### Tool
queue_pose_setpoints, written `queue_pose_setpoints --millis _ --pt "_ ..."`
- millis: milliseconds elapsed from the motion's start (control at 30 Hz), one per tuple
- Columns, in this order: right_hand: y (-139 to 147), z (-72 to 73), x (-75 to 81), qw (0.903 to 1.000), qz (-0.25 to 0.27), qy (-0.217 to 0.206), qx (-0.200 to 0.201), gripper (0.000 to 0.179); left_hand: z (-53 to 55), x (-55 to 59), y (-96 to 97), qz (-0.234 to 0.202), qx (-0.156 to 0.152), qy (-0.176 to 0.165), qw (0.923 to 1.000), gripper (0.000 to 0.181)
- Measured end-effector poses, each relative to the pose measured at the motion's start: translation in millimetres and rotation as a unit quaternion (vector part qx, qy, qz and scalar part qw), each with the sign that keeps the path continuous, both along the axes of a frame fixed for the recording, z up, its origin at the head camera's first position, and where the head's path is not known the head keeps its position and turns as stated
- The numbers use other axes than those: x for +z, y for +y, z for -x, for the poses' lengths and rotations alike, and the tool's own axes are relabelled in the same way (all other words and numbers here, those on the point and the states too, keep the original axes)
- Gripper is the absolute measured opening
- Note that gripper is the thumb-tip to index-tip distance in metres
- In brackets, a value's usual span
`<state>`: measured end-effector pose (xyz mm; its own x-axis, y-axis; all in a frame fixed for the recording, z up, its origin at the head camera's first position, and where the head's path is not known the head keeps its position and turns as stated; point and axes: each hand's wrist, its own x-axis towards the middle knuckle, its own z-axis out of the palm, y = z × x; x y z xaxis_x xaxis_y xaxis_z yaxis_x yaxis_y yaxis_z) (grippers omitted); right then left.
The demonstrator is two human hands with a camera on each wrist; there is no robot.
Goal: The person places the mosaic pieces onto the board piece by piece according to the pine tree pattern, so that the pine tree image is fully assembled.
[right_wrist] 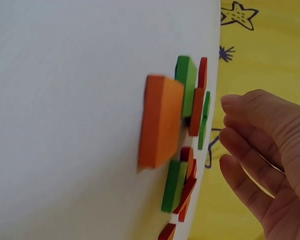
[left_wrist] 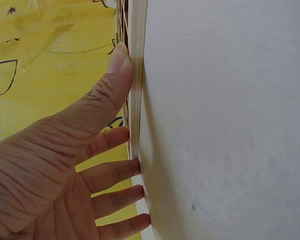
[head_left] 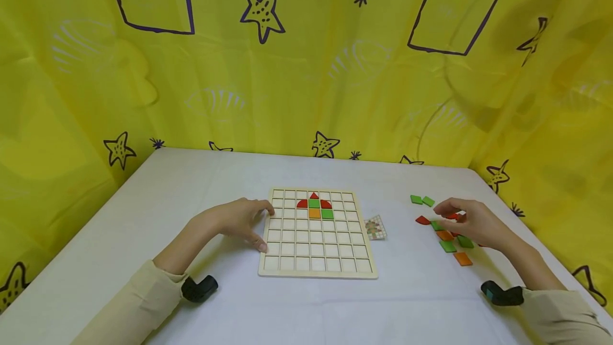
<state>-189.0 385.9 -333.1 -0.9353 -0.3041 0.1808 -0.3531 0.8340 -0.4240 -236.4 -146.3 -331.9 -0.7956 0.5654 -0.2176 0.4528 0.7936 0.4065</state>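
Observation:
A pale wooden grid board (head_left: 316,275) lies on the table, with red, green and orange tiles set in its upper cells. My left hand (head_left: 239,220) rests at the board's left side, thumb (left_wrist: 119,62) and fingertips against the wooden edge. Over a loose group of tiles at the right hovers my right hand (head_left: 481,225), its fingers loosely bent with nothing between them. Beneath and beside it lie an orange tile (head_left: 463,259), a green tile (head_left: 447,246) and a red tile (head_left: 422,220). In the right wrist view, the nearest orange tile (right_wrist: 160,122) stands out before several others.
A small picture card (head_left: 375,228) lies against the board's right edge. Two green tiles (head_left: 416,199) sit farther back than the main group. Behind the white table (head_left: 215,313) hangs a yellow curtain (head_left: 306,68) with sea-creature drawings.

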Motion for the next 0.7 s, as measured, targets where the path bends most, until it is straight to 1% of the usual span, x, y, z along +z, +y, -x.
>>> queue_pose_setpoints --millis 67,233,467,567,700 --pt "3.3 -0.8 -1.5 1.0 -0.005 -0.002 -0.005 0.021 -0.5 0.6 0.2 0.0 0.001 -0.002 1.0 0.075" --pt "7.0 -0.6 -4.6 0.9998 -0.02 -0.003 0.001 0.024 -1.8 2.2 0.0 0.003 0.002 -0.003 1.0 0.074" --pt "6.9 4.2 -6.4 0.9989 -0.047 0.005 0.001 0.025 -1.3 2.0 -0.6 0.003 -0.002 0.002 1.0 0.073" --pt "5.6 6.5 -6.7 0.9987 -0.05 0.001 0.007 0.026 -0.9 1.3 -0.5 0.0 -0.006 0.004 1.0 0.074" --pt "3.8 7.6 -7.8 0.9987 -0.047 -0.018 0.011 0.025 -0.4 0.3 0.1 -0.002 -0.009 0.003 1.0 0.074"
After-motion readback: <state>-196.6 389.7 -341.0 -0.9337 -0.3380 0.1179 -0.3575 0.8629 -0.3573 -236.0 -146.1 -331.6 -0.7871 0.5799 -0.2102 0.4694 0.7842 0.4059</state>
